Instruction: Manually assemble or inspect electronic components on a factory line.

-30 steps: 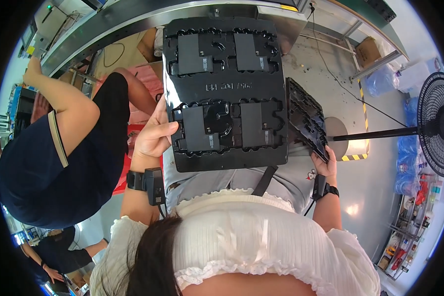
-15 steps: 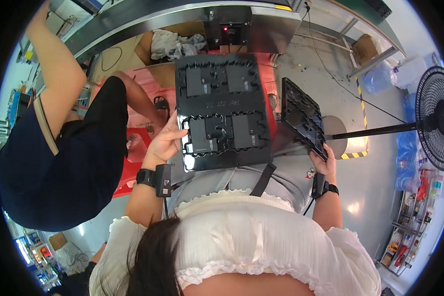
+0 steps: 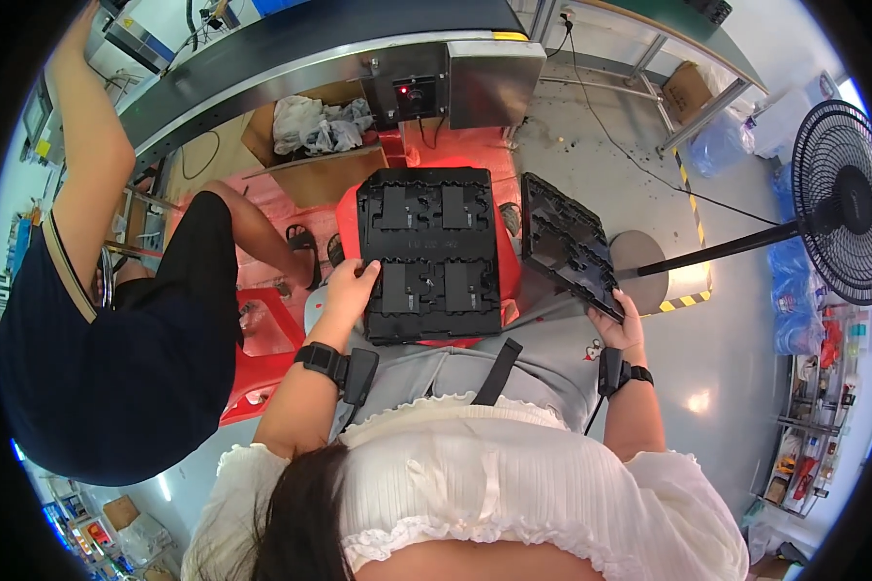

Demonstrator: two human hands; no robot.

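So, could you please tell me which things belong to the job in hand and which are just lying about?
In hand:
black tray with four flat dark pieces, in the left hand
second black tray, in the right hand

Apparently lying about:
standing fan
open box of plastic bags
blue-tinted plastic jugs

Your left hand's (image 3: 350, 292) fingers are partly hidden by the tray (image 3: 426, 249), which also covers most of the red stool (image 3: 350, 225). The other tray (image 3: 564, 242) hides some of your right hand's (image 3: 620, 327) fingers. The top edge cuts off your co-worker's arm (image 3: 97, 145); the tray's lettering is too small to read.
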